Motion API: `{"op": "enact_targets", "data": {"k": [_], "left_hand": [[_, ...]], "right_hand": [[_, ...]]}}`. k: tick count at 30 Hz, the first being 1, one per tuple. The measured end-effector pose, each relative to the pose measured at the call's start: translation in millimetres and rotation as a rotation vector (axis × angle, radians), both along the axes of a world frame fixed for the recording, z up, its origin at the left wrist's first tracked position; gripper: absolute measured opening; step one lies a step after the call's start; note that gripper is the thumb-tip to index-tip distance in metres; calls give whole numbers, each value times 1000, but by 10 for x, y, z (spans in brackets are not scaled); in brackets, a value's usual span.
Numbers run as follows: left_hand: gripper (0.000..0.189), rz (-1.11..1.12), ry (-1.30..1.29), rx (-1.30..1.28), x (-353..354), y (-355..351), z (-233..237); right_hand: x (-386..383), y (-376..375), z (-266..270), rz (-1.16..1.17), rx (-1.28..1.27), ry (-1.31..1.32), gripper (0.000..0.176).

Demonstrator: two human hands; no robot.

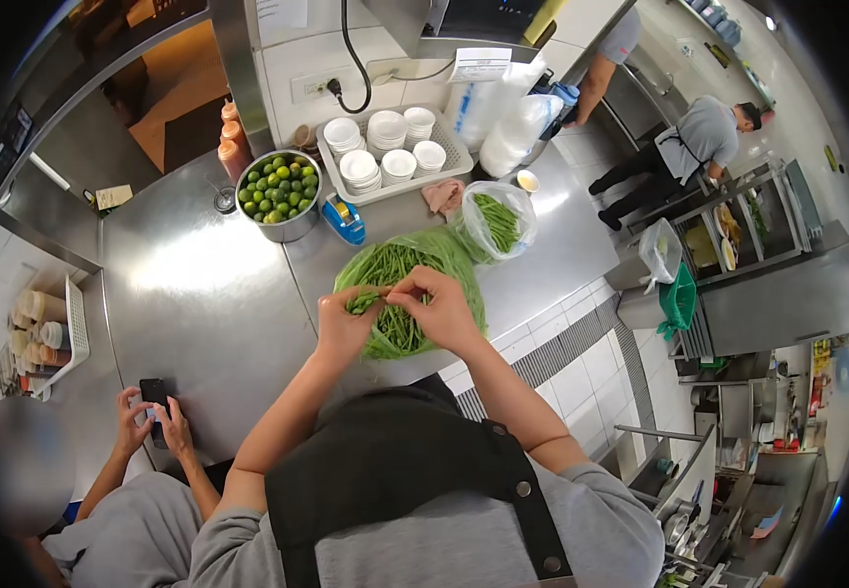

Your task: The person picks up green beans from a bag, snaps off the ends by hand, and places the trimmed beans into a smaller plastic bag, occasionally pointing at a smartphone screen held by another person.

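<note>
My left hand point(346, 325) is closed around a small bunch of green beans point(362, 303). Finger and thumb of my right hand point(436, 308) pinch at the end of a bean beside that bunch. Both hands are over a large open green plastic bag point(471, 284) full of long green beans point(400, 263), near the counter's front edge. Just behind it, to the right, a clear plastic bag point(522, 211) holds shorter bean pieces point(496, 221).
On the steel counter point(189, 294) are a pot of limes point(277, 191), a blue tape dispenser point(344, 221), a tray point(459, 162) of white cups and a pinkish cloth point(442, 196). A person with a phone point(154, 397) is at left; another person point(703, 142) works far right.
</note>
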State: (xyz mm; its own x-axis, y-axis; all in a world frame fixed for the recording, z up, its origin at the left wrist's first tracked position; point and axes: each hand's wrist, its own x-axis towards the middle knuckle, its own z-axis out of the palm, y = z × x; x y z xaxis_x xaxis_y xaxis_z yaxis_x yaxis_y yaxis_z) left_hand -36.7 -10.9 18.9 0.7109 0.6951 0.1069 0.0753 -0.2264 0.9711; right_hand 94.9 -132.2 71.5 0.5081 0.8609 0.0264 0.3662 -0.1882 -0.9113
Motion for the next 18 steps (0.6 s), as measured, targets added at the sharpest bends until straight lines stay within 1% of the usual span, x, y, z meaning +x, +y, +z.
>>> {"op": "enact_targets", "data": {"k": [2, 3, 5, 6, 8, 9, 11, 12, 13, 14, 16, 17, 18], "left_hand": [[15, 11, -35, 7, -13, 7, 5], [12, 29, -9, -93, -18, 23, 17], [8, 61, 46, -291, -36, 77, 82], [8, 84, 47, -331, -43, 108, 126], [11, 136, 59, -419, -43, 171, 177], [13, 90, -51, -616, -37, 224, 143], [16, 32, -268, -1012, -88, 345, 31], [17, 17, -318, -1105, -120, 373, 4], [18, 7, -377, -1191, -113, 395, 5], [18, -8, -450, -1265, -103, 431, 22], [17, -37, -509, -1296, -133, 450, 42], [17, -59, -538, -1314, -139, 442, 51], [17, -52, -530, -1320, -137, 438, 72]], "right_hand": [[56, -14, -92, 46, 230, 570, 10], [69, -27, -108, 69, 342, 857, 11], [93, -28, -70, 19, 354, 790, 13], [97, -27, -59, -11, 361, 760, 13], [166, -51, -130, -32, 162, 304, 17], [200, -70, -187, -35, 55, 84, 19], [220, -126, -356, -17, -60, -130, 22], [186, -148, -443, 4, -113, -230, 24], [122, -142, -369, 37, -134, -212, 38], [43, -108, -311, 37, -95, -200, 41], [-110, -68, -197, 27, -17, -181, 46], [-154, -48, -106, 80, -30, -157, 52], [-189, -23, -89, 80, 5, -149, 50]]}}
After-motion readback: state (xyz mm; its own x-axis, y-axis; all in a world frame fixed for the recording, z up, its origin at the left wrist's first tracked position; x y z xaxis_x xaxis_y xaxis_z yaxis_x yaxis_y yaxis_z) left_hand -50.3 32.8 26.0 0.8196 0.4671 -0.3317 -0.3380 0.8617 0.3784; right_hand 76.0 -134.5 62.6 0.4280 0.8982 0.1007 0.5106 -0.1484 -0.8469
